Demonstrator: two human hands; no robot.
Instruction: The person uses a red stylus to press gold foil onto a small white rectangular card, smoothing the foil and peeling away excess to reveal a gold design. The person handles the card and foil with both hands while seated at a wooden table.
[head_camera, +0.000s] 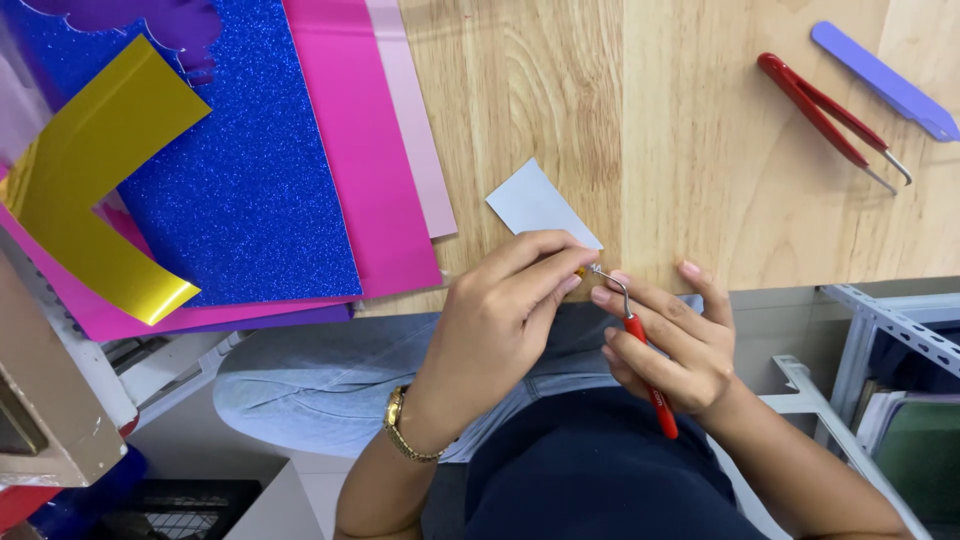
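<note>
Head view: a light wooden surface is seen from above, with the person's lap in pale denim below its near edge.

The left hand is curled closed at the edge of the surface, thumb and fingertips pinched together on a small piece with an orange tint; too little of that piece is visible for it to be identified. A gold wristwatch is worn on the left wrist.

The right hand is closed around a hook tool with a red handle, which is gripped like a pen. Its bent metal tip is directed at the left fingertips and appears to touch the pinched piece.

A small pale blue-grey card lies flat on the surface just beyond the left fingers, with its near corner hidden behind them.

To the left, a stack of craft sheets is laid on the surface: a blue glitter sheet, a pink sheet under it, and a gold foil angle piece on top.

At the far right of the surface, well apart from both hands, red tweezers and a lilac flat tool lie side by side
</note>
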